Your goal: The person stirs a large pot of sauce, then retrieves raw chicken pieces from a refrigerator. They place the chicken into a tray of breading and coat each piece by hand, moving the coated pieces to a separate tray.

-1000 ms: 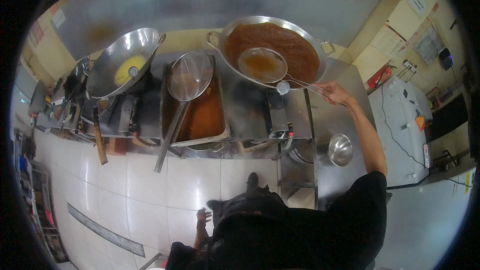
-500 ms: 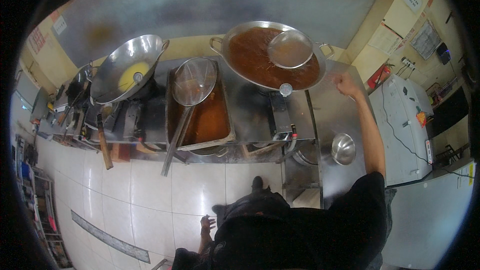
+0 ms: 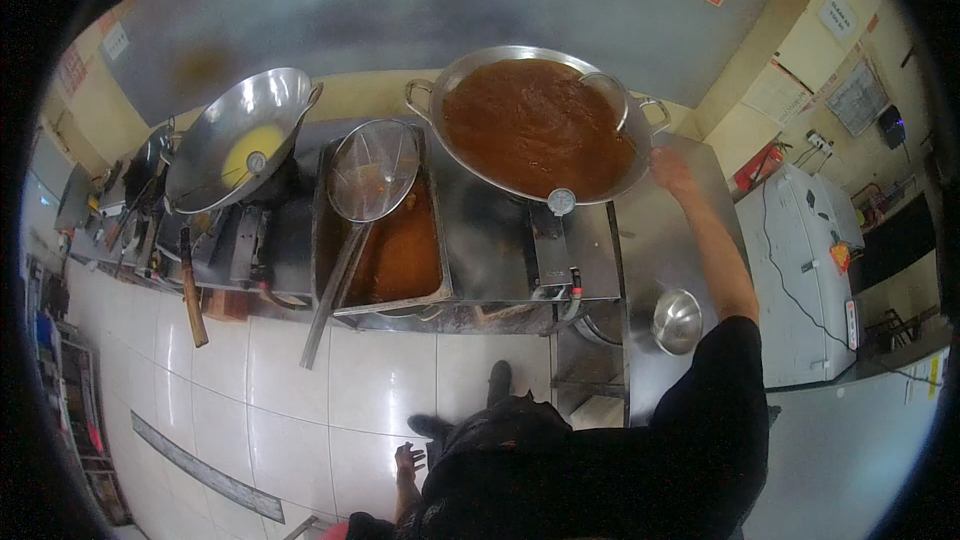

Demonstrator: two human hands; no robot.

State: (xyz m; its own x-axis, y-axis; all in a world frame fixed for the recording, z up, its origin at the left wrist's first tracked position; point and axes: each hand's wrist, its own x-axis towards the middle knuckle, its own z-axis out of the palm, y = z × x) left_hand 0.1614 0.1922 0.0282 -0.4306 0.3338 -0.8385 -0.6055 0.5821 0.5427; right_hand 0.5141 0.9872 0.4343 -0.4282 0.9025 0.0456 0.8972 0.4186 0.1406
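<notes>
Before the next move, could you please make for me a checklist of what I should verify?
1. Tilted strainer at the large wok's right side: ok.
2. Right hand gripping its handle: cannot tell, handle hidden.
3. Left hand free: ok, open and low.
4. Thermometer reading: cannot tell, too small.
5. Second strainer lying across the tray: ok.

A commercial-looking kitchen: wide wok [image 3: 632, 174] of brown liquid [image 3: 535, 130], long-handled strainer [image 3: 376, 168], steel counter [image 3: 655, 245]
</notes>
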